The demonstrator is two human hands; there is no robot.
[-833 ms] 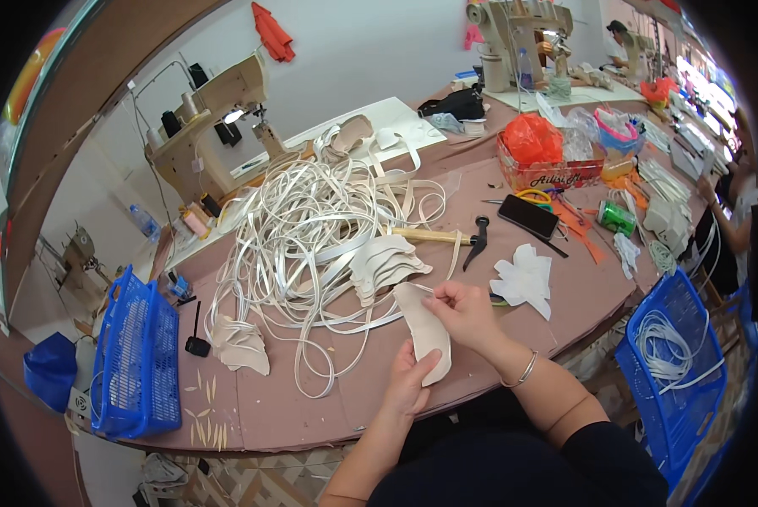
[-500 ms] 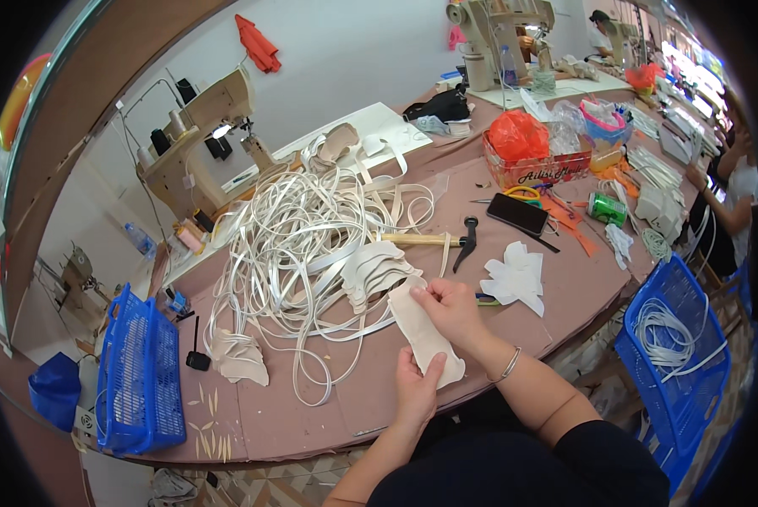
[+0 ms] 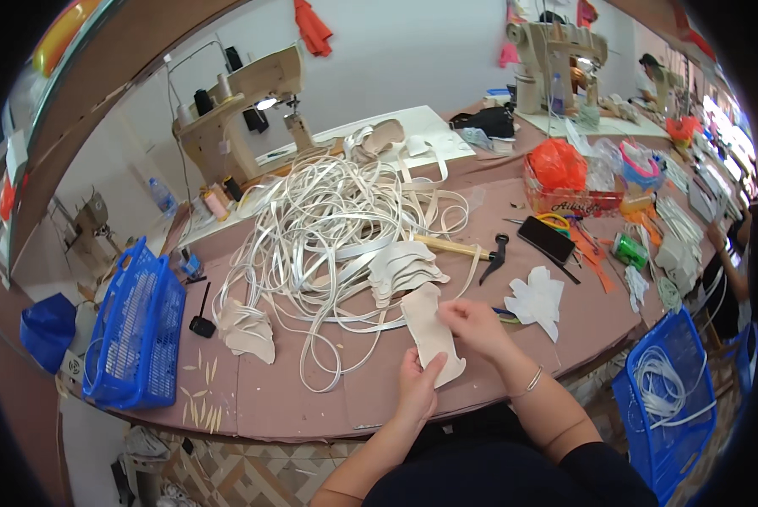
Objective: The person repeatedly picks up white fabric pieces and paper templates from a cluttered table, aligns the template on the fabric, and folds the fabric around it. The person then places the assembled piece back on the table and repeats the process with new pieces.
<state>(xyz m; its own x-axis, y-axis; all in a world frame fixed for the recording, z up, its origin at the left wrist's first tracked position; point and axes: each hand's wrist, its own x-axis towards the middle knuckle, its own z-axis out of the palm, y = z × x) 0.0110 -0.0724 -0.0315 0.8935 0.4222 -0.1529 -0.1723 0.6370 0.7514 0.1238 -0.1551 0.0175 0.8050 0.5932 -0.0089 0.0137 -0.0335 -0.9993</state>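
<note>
A flat beige leather-like piece [image 3: 429, 325] with a curved outline hangs over the near part of the table. My left hand [image 3: 418, 384] grips its lower end, thumb on the upper face. Beside its right edge, my right hand [image 3: 478, 328] is closed with the fingertips pinched together; what they hold, if anything, is hidden. Just beyond the piece lies a fanned stack of similar beige pieces [image 3: 404, 269]. Behind and left of that spreads a big tangle of cream strips [image 3: 320, 228]. A smaller bunch of beige pieces [image 3: 248, 331] rests at the left.
A hammer [image 3: 455, 248], a black phone [image 3: 547, 240] and white cut pieces [image 3: 537, 302] lie to the right. Blue baskets stand at left [image 3: 138, 338] and right [image 3: 666, 422]. A sewing machine [image 3: 235, 114] is at the back left. A person's arm shows far right.
My right hand has let go of the upper part of the beige piece and moved to its right edge, fingers pinched. My left hand keeps its hold. The whole view has shifted.
</note>
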